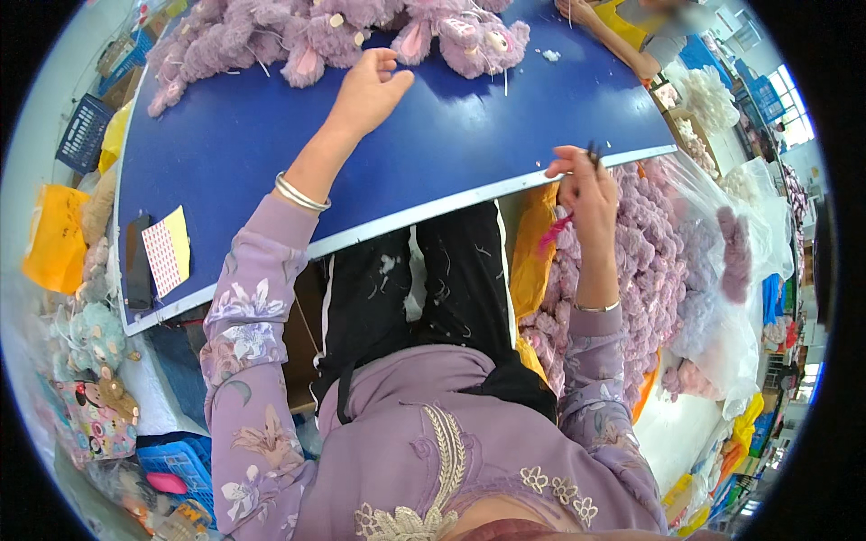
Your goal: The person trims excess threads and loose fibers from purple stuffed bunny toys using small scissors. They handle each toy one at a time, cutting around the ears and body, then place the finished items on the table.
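A heap of fluffy lilac plush toys (pixel 329 41) with pink ears, loose white threads and small tan pieces lies along the table's far side. The nearest is a plush head (pixel 487 45) with an eye fitted. My left hand (pixel 365 90) reaches up to the heap's near edge, its fingers curled in; what they grip, if anything, is hidden. At the table's right front edge, my right hand (pixel 588 194) is closed around a small dark tool (pixel 594 151), blurred, its kind unclear. Something magenta (pixel 554 233) hangs by that hand.
The blue table (pixel 433 144) has a pale metal edge. On its left corner lie a dark phone-like slab (pixel 138 261) and a sticker sheet (pixel 167 251). Right of my legs bulges a mass of lilac plush pieces (pixel 645 261). Another person's arm (pixel 618 41) rests at the far right.
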The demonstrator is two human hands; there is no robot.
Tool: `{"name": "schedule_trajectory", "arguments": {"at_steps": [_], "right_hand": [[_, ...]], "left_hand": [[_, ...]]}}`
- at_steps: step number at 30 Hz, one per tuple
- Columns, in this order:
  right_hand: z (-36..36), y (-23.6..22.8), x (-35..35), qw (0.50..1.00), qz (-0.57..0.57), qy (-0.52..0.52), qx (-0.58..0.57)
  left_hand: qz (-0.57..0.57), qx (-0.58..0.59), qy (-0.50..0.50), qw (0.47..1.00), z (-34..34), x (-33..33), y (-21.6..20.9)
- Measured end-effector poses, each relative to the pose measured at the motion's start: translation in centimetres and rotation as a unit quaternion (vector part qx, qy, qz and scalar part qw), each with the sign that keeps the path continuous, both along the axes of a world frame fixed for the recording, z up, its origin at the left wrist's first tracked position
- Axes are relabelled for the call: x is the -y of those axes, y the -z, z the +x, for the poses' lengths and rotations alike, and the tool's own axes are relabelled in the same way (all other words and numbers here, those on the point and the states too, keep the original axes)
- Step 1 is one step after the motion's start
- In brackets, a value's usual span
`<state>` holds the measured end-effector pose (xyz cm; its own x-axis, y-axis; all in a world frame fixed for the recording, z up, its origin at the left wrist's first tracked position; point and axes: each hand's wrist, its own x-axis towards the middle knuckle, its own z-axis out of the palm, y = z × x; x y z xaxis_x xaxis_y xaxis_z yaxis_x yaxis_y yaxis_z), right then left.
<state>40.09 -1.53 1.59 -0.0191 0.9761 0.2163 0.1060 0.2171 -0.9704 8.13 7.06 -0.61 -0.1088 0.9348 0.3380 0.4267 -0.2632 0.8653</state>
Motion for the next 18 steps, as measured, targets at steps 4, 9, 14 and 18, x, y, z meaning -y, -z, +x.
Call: {"name": "schedule_trajectory", "arguments": {"at_steps": [4, 9, 14, 18], "right_hand": [[-1.5, 1.8, -4.7, 0.999, -0.016, -0.038, 0.028], [-1.6, 4.7, -8.0, 0.998, -0.041, -0.003, 0.056], [-1.6, 4.3, -7.3, 0.996, -0.082, 0.021, -0.003], [-2.0, 3.8, -6.5, 0.995, -0.08, 0.058, 0.0]], "left_hand": [[0.031, -0.089, -0.011, 0.995, -1.0, -2.9, -1.0], [0.172, -0.167, -0.108, 0.965, -8.7, -6.6, -5.0], [0.225, -0.183, -0.282, 0.914, -24.6, -11.3, -7.4], [0.147, -0.151, -0.419, 0.883, -39.1, -14.2, -5.7]]}}
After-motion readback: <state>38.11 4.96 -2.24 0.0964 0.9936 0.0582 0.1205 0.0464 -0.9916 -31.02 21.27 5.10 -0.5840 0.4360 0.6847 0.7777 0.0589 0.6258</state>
